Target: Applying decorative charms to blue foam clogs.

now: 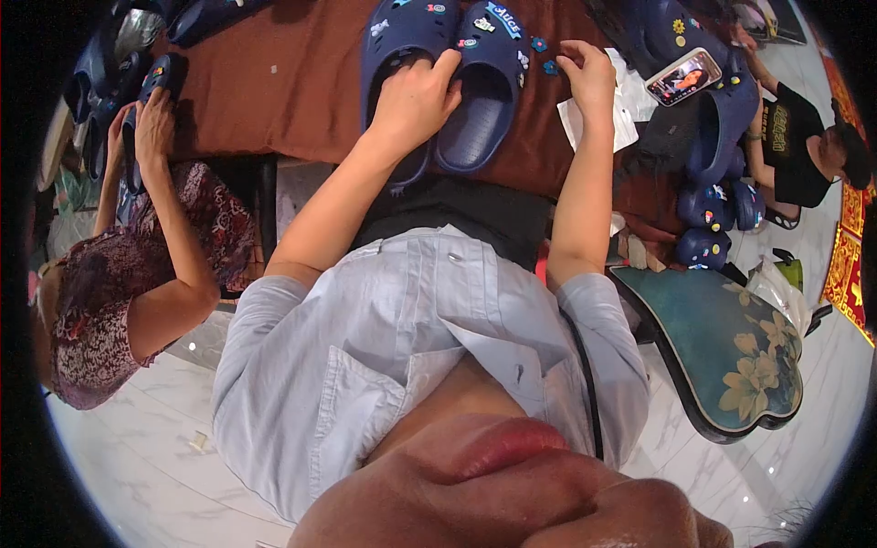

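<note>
White marble-look floor (137,457) with grey veining, glossy, catching light. Low surface covered in a brown cloth (292,82) across the top of the view. Dark stool with a teal seat painted with yellow flowers (731,347) at right, standing on the floor. Red patterned rug (850,256) at the far right edge. Lighting even, indoor; walls and windows not in view.

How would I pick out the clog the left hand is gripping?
Start at the brown table at the top. Two navy clogs lie side by side at its middle; the left hand grips the left clog, fingers over its opening. Unlike the right clog beside it, it is partly covered by that hand.
</note>
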`<action>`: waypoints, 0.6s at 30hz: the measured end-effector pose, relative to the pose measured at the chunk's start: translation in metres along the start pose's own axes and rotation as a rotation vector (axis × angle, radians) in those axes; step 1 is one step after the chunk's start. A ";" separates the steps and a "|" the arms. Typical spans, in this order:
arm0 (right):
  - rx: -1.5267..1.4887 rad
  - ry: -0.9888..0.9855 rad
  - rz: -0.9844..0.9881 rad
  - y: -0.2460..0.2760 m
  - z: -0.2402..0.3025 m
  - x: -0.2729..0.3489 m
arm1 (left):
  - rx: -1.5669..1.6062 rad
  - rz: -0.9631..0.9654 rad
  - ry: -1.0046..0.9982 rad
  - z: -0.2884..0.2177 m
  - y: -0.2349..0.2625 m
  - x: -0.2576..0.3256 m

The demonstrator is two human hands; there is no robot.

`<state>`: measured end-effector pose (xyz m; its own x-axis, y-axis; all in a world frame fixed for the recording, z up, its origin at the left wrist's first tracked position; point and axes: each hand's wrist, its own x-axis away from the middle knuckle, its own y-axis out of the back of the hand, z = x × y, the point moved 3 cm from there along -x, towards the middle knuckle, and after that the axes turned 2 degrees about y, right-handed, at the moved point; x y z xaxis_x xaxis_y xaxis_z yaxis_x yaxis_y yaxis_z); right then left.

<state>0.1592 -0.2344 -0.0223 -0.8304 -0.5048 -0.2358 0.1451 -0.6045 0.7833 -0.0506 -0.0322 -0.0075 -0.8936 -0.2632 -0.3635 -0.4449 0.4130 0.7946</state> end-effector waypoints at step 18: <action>-0.025 -0.080 -0.052 -0.004 0.061 0.008 | 0.280 -0.133 0.059 0.001 0.016 0.004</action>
<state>0.1194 -0.1986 0.0082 -0.8772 -0.4225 -0.2280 0.1137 -0.6442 0.7564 -0.0615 -0.0252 0.0035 -0.8251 -0.3776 -0.4202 -0.5641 0.5933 0.5743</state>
